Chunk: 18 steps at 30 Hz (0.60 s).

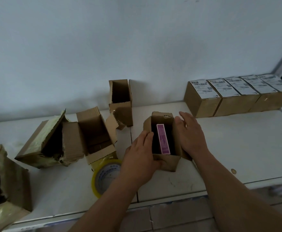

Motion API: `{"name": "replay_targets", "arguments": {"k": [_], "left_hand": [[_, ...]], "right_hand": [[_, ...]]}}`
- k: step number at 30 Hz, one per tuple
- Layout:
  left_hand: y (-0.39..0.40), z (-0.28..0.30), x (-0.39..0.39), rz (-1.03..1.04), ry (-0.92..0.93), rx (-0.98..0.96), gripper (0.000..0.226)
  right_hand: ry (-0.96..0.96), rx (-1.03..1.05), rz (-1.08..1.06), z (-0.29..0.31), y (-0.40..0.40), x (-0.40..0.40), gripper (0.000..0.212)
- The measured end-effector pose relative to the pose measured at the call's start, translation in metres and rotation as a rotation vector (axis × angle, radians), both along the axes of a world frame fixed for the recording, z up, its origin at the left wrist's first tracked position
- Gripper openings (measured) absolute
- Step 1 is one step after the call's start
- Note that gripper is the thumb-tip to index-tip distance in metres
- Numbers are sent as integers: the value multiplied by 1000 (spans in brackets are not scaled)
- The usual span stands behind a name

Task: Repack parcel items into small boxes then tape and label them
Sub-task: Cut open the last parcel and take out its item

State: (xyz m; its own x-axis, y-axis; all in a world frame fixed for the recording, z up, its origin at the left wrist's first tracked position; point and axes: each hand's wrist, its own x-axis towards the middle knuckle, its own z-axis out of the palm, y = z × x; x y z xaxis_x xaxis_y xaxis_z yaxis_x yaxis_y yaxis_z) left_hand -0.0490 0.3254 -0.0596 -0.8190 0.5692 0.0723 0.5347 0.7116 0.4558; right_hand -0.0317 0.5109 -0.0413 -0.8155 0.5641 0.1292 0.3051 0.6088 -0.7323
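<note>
A small open cardboard box (168, 162) stands on the white table (237, 148) in front of me. Inside it a purple item box (163, 138) stands on edge. My left hand (141, 156) grips the box's left side, thumb curled round the near front flap. My right hand (189, 131) lies with straight fingers against the right flap. A roll of clear tape (103, 178) with a yellow rim lies on the table under my left forearm.
Two empty open boxes (96, 133) (121, 101) stand to the left and behind. Torn parcels with yellow-green wrap (44, 141) (4, 186) lie at far left. A row of several sealed, labelled boxes (229, 96) lines the back right wall.
</note>
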Motion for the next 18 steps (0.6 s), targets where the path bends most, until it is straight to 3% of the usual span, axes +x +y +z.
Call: {"name": "replay_targets", "arguments": {"k": [6,12,18], "left_hand": [[10,2,-6,68,23,9,95],[5,14,-3,80,-4,13,102],[-17,42,10,59,-5,29,75]], "right_hand": [[-9,126,55,13,-3,6,39],[-146,144,104,27,-13,8,40],[-302,280,93,27,-27,-1,43]]}}
